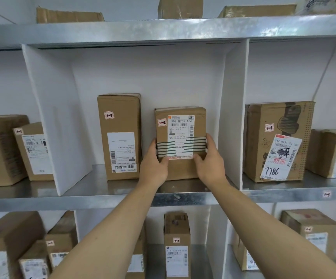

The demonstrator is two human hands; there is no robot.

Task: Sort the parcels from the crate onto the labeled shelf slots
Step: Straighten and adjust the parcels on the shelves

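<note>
Left grip [153, 168], right grip [211, 166] hold parcel [181, 133]

Curled left hand [154, 167], curled right hand [211, 166]

parcel depot | metal shelving [163, 30]; labelled cartons [120, 135]; white dividers [52, 117]

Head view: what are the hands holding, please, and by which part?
Left hand and right hand grip the smaller 1-2 parcel by its lower left and right edges.
</note>
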